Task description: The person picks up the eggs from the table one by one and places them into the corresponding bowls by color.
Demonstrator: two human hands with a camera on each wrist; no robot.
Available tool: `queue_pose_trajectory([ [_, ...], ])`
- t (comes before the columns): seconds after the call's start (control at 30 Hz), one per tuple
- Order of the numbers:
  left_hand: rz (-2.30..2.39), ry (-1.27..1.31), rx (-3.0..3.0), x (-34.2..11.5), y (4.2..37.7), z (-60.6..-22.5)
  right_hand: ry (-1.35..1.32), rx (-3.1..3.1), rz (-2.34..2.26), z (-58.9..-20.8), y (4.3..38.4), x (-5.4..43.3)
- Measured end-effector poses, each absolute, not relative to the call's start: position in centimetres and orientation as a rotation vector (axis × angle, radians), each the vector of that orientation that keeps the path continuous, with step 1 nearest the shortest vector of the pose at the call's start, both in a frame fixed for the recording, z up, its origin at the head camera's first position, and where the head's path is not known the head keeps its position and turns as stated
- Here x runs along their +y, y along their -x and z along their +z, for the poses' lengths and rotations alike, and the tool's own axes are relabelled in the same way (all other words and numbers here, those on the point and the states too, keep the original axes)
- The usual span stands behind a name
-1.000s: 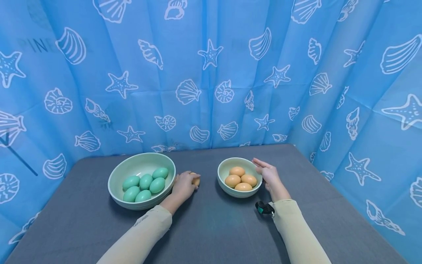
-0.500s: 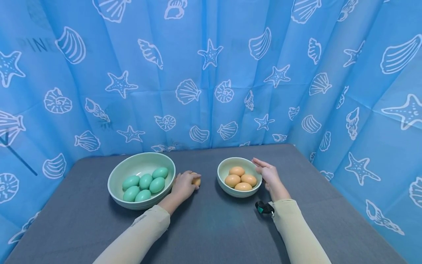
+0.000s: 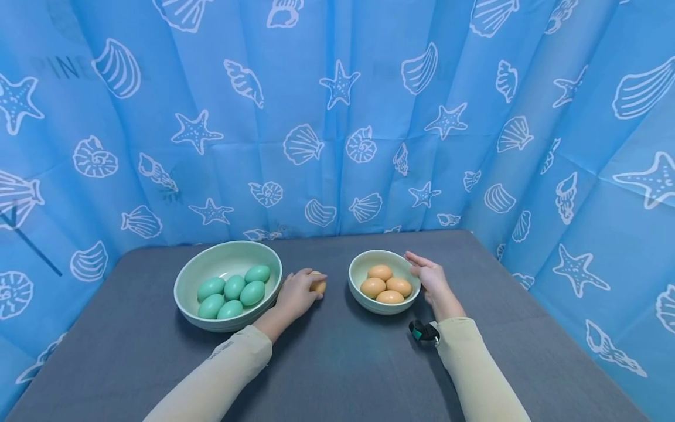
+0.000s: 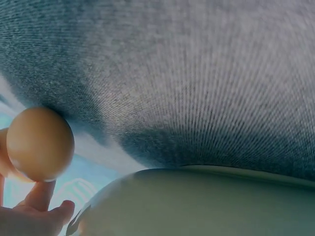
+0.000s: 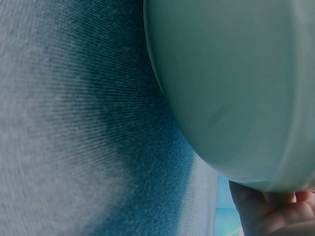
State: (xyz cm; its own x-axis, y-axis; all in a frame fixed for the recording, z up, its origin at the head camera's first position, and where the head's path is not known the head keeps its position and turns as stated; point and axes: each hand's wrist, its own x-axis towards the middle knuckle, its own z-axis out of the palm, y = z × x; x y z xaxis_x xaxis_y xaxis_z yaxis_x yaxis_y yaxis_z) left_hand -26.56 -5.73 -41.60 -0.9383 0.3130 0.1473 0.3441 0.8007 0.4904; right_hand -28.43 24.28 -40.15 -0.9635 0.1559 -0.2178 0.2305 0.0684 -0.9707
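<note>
My left hand (image 3: 299, 295) pinches a light brown egg (image 3: 319, 285) low over the cloth, just right of the large pale green bowl (image 3: 187, 296). In the left wrist view the egg (image 4: 40, 144) sits against the fingertips, its top near the cloth, with the large bowl's wall (image 4: 211, 206) beside it. My right hand (image 3: 433, 283) rests its extended fingers against the right rim of the smaller pale green bowl (image 3: 377, 308). Several brown eggs (image 3: 390, 298) lie inside it. From the right wrist, the fingers (image 5: 266, 211) show at the bowl's edge, partly hidden behind it.
Several green eggs (image 3: 230, 309) lie in the large bowl. Grey cloth (image 3: 337, 363) covers the table under both bowls. A blue shell-patterned curtain (image 3: 327, 176) hangs along the back and right side. A black strap (image 3: 423, 331) hangs by the right sleeve.
My left hand has shifted slightly to the right with the brown egg, and more of the egg shows past the fingers. The right hand and both bowls stay in place.
</note>
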Motion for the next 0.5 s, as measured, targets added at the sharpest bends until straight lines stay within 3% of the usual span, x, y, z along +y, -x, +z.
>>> queue_pose_trajectory([
  [0.5,-0.975,0.529,-2.794,-4.2,25.3,-40.2,-0.419,2.268,-2.062,-40.3,28.5,24.3],
])
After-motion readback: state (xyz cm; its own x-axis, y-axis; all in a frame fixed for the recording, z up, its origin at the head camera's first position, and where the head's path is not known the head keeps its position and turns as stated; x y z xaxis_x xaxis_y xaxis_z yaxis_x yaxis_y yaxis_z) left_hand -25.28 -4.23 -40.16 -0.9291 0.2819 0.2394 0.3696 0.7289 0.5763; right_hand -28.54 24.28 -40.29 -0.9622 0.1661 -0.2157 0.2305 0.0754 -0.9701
